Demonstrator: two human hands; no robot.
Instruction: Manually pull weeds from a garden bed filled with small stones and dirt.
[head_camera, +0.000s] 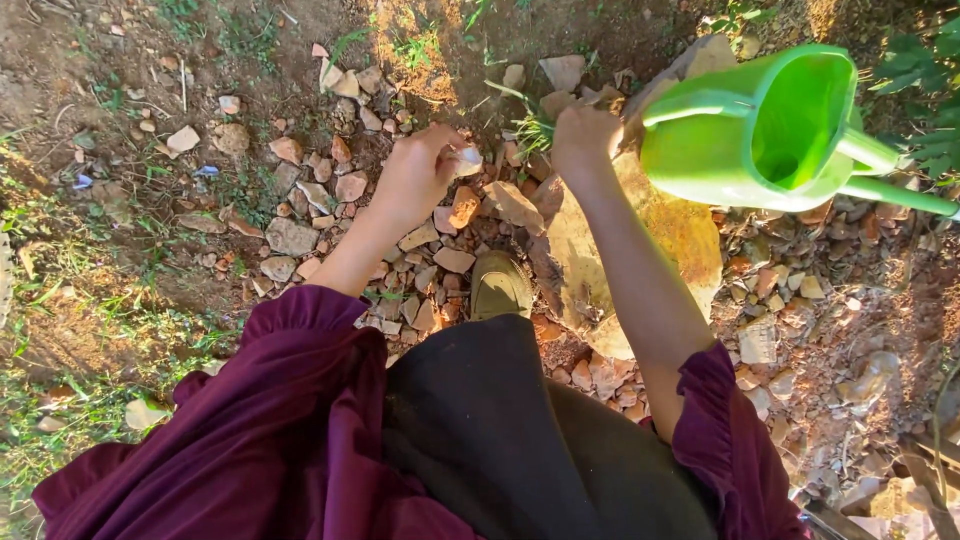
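Dark maroon ruffled sleeves (270, 420) and a black skirt (490, 440) fill the foreground above an olive shoe (500, 285). The left hand (415, 175) pinches a small pale stone (467, 160) between its fingertips. The right hand (585, 140) is curled shut around a tuft of green grass (530, 125) beside a large tan rock (640, 240). A bright green plastic watering can (770, 130) rests just right of it.
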